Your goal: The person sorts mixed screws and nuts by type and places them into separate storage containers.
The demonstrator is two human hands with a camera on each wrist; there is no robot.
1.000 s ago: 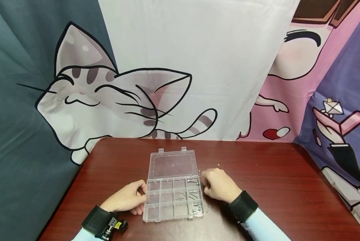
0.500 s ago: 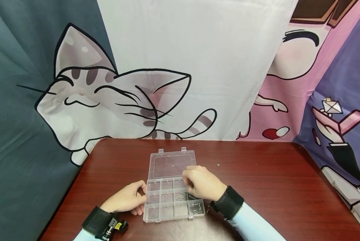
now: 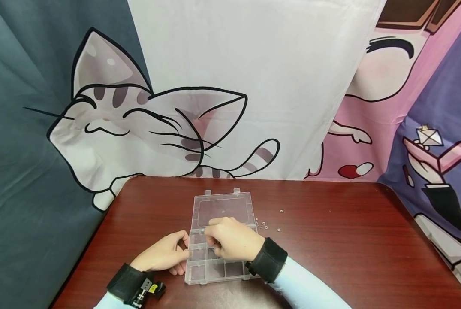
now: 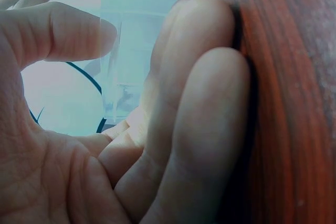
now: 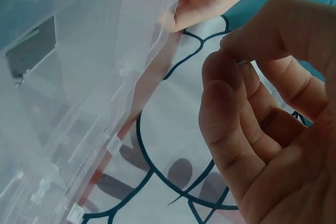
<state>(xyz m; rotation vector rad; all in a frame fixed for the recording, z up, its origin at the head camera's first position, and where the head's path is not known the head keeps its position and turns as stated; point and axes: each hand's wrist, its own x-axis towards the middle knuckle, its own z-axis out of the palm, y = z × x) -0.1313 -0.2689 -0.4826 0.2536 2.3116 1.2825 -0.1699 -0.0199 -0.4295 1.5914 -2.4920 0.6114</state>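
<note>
A clear plastic compartment box point(image 3: 215, 271) lies on the table with its lid point(image 3: 223, 208) folded back. My left hand point(image 3: 162, 253) holds the box's left edge, thumb and index finger against it. In the left wrist view, the thumb point(image 4: 79, 32) meets the clear wall while other fingers lie low beside the table. My right hand point(image 3: 232, 238) is over the upper middle compartments, thumb and index finger pinched together. A tiny pale piece point(image 5: 242, 63) barely shows between these fingertips in the right wrist view; its kind is unclear. The right hand and forearm hide the right compartments.
Several small metal rings point(image 3: 265, 227), washers or nuts, are scattered on the dark red wooden table point(image 3: 330, 249) right of the box. A printed cloth point(image 3: 272, 64) with a cat drawing hangs behind the table.
My right hand has moved left from the table beside the box to over its middle compartments, uncovering the loose rings. The left hand stays at the box's left edge.
</note>
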